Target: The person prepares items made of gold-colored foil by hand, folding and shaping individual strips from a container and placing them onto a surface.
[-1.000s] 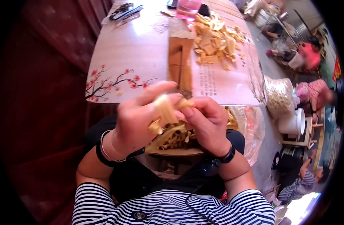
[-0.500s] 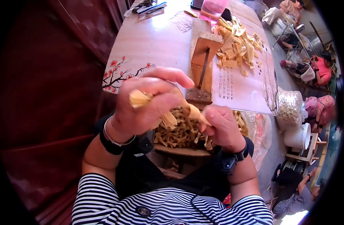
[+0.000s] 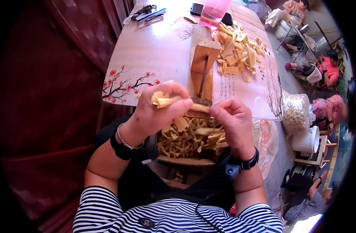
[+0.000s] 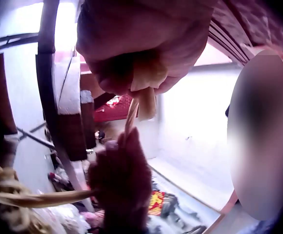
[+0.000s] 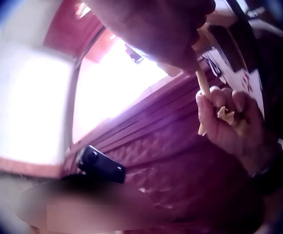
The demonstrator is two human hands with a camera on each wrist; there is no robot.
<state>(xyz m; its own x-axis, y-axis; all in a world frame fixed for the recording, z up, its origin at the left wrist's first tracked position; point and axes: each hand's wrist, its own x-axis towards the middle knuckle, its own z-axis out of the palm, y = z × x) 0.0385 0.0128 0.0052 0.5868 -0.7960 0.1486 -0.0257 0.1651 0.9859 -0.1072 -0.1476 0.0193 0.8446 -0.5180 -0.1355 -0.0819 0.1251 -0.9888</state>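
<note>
My left hand (image 3: pixel 156 110) grips a pale yellow, dried-looking strip (image 3: pixel 200 108), with its folded, frayed end (image 3: pixel 162 100) sticking out by the thumb. Thumb and forefinger of my right hand (image 3: pixel 235 124) pinch the other end, so the strip runs nearly straight between both hands. A second flat piece (image 3: pixel 181 123) hangs below the left palm. In the left wrist view the strip (image 4: pixel 132 116) looks narrow and twisted. Under the hands, a box holds many twisted yellow pieces (image 3: pixel 182 141).
Just beyond the hands, a wooden block with a metal bar (image 3: pixel 203 64) sits on the flower-printed table (image 3: pixel 154 58). Flat yellow strips (image 3: pixel 236 50) lie piled to its right. A pink cup (image 3: pixel 215 13) and a phone (image 3: pixel 227 18) stand behind. Other people sit at the right.
The hands first worked close together, then drew apart with the strip slanting down to the right. Now the right hand is higher and the strip lies nearly level.
</note>
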